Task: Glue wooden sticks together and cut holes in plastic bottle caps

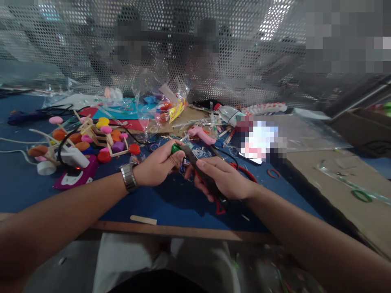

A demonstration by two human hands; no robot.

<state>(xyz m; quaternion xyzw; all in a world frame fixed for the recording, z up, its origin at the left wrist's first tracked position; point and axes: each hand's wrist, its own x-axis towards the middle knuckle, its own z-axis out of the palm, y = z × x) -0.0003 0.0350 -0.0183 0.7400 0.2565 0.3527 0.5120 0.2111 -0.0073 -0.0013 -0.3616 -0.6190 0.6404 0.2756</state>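
My left hand [157, 165], with a metal-banded watch on its wrist, pinches a small green piece that looks like a bottle cap [175, 149]. My right hand [222, 175] is closed around a long black tool [209, 183] with red parts along its underside; its exact kind is not clear. The tool slants up to the left, and its far end meets or nearly meets the green cap. Fingers partly hide both things. Beyond my hands lies a pink glue gun [201, 134], and a red curved handle or cable [247, 173] shows behind my right hand.
At left are a craft-stick model [99, 134] with coloured pieces, red caps [134, 149] and a purple power bank [77, 173] with a white plug. A lit phone [259, 140], bottle [229, 114] and plastic bags lie farther back. One craft stick [143, 220] rests near the front edge.
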